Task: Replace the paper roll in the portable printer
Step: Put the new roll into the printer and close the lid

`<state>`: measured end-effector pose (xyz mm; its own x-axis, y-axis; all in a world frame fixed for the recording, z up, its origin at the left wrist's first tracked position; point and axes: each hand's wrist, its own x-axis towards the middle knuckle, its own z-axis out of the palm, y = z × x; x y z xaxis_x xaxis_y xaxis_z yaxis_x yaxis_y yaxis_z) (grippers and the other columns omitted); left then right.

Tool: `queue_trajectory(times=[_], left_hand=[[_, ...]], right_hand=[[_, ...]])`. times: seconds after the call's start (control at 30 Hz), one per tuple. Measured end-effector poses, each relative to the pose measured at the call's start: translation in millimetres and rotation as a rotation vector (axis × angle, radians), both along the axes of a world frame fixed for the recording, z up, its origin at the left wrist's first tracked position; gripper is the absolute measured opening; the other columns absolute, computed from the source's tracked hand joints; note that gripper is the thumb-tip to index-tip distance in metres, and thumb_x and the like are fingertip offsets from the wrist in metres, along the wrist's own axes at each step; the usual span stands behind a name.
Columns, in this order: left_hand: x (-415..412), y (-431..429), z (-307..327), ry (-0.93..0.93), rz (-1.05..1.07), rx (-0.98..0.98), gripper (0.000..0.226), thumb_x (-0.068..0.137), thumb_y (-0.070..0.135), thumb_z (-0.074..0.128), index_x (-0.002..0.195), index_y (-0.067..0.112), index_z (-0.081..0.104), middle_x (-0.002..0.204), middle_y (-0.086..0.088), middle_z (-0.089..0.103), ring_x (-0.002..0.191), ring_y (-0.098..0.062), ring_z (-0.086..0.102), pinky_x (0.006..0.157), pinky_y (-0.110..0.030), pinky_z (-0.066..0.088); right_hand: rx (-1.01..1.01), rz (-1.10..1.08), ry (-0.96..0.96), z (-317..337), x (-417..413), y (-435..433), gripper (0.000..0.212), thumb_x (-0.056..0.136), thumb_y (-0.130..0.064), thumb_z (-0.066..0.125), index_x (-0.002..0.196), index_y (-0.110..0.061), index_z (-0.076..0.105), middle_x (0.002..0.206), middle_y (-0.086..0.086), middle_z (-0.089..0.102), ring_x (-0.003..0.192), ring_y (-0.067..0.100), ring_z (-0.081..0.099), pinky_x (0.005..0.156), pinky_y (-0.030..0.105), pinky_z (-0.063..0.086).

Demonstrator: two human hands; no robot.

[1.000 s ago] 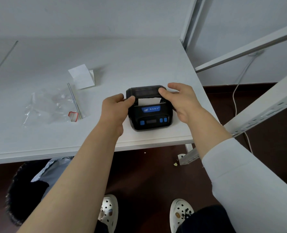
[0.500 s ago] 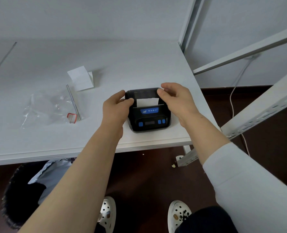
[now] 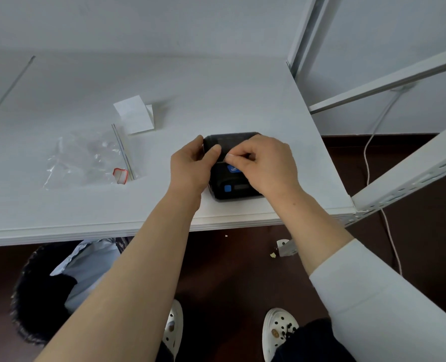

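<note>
My left hand (image 3: pixel 190 165) curls round the left side of the printer (image 3: pixel 233 141), thumb lying across its top. My right hand (image 3: pixel 267 165) bends over its front, thumb and forefinger pinching the paper strip (image 3: pixel 227 159). Both forearms reach forward, converging.

Single wide-angle head cam: looks fwd/down, close on printer (image 3: pixel 236 192) at table (image 3: pixel 216 87) front edge.

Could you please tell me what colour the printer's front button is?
The button is blue; head view.
</note>
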<state>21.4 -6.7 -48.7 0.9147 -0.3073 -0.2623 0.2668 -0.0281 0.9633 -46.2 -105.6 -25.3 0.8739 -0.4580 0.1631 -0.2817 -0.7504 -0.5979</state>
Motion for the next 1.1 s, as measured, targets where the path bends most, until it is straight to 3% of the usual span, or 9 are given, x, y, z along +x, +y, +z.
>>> queue_trajectory(times=[0.1,0.27,0.37,0.47,0.67,0.73,0.87,1.0,1.1], left_hand=[[-2,-1,0,-0.025,0.006,0.024,0.054,0.088,0.011,0.061,0.137,0.003,0.042,0.135,-0.010,0.055,0.108,-0.009,0.052,0.091,-0.018,0.040],[-1,-1,0,-0.041,0.004,0.053,0.052,0.088,0.012,0.061,0.137,0.003,0.043,0.135,-0.009,0.055,0.110,-0.009,0.052,0.087,-0.015,0.041],[-2,-1,1,-0.047,0.005,0.056,0.052,0.088,0.013,0.061,0.136,0.004,0.044,0.135,-0.008,0.055,0.114,-0.012,0.053,0.090,-0.017,0.041],[-2,-1,2,-0.053,0.003,0.059,0.050,0.088,0.012,0.061,0.135,0.004,0.046,0.130,-0.007,0.058,0.106,-0.009,0.053,0.079,-0.009,0.042],[-3,0,3,-0.066,0.000,0.062,0.049,0.088,0.013,0.061,0.134,0.003,0.047,0.117,0.004,0.056,0.106,-0.008,0.054,0.083,-0.011,0.043],[-2,0,2,-0.066,-0.001,0.064,0.049,0.088,0.013,0.061,0.134,0.002,0.047,0.125,-0.001,0.058,0.111,-0.011,0.056,0.089,-0.015,0.042],[-3,0,2,-0.070,-0.012,0.064,0.045,0.089,0.012,0.060,0.132,0.002,0.049,0.112,0.003,0.058,0.101,-0.006,0.055,0.073,-0.005,0.045],[-2,0,0,-0.057,-0.007,0.064,0.052,0.088,0.013,0.061,0.136,0.002,0.044,0.131,-0.005,0.057,0.116,-0.013,0.054,0.092,-0.016,0.041],[-2,1,1,-0.048,-0.015,0.050,0.051,0.088,0.012,0.061,0.135,0.002,0.045,0.130,-0.007,0.057,0.111,-0.012,0.054,0.089,-0.016,0.043]], right_hand=[[0.041,-0.048,-0.017,-2,1,2,0.013,0.084,-0.026,0.064,0.088,-0.019,0.075,0.088,0.000,0.072,0.083,0.019,0.064,0.079,0.036,0.050],[0.067,-0.077,-0.024,-5,4,1,0.013,0.085,-0.023,0.064,0.090,-0.016,0.073,0.091,0.002,0.073,0.086,0.019,0.064,0.079,0.037,0.052],[0.064,-0.016,-0.015,-2,1,-4,0.015,0.084,-0.023,0.064,0.092,-0.015,0.074,0.091,0.004,0.073,0.086,0.020,0.065,0.081,0.037,0.052],[0.047,0.083,0.018,4,0,-12,0.014,0.084,-0.020,0.064,0.092,-0.013,0.074,0.093,0.005,0.072,0.089,0.020,0.064,0.085,0.036,0.050],[-0.118,0.206,0.031,2,-4,-14,0.019,0.090,-0.019,0.055,0.097,-0.013,0.071,0.099,0.007,0.068,0.096,0.022,0.059,0.085,0.037,0.046],[-0.153,0.232,-0.001,-2,-6,-15,0.019,0.090,-0.017,0.055,0.097,-0.012,0.071,0.099,0.007,0.068,0.097,0.024,0.058,0.083,0.036,0.045],[-0.241,0.285,-0.063,-8,-8,-16,0.022,0.088,-0.017,0.052,0.092,-0.009,0.072,0.093,0.010,0.069,0.092,0.030,0.059,0.074,0.043,0.049],[-0.349,0.344,-0.159,-13,-9,-20,0.023,0.083,-0.018,0.053,0.084,-0.008,0.073,0.081,0.010,0.070,0.076,0.032,0.063,0.055,0.043,0.054],[-0.407,0.391,-0.197,-18,-9,-24,0.027,0.082,-0.017,0.047,0.083,-0.009,0.073,0.079,0.008,0.071,0.070,0.029,0.064,0.050,0.039,0.055]])
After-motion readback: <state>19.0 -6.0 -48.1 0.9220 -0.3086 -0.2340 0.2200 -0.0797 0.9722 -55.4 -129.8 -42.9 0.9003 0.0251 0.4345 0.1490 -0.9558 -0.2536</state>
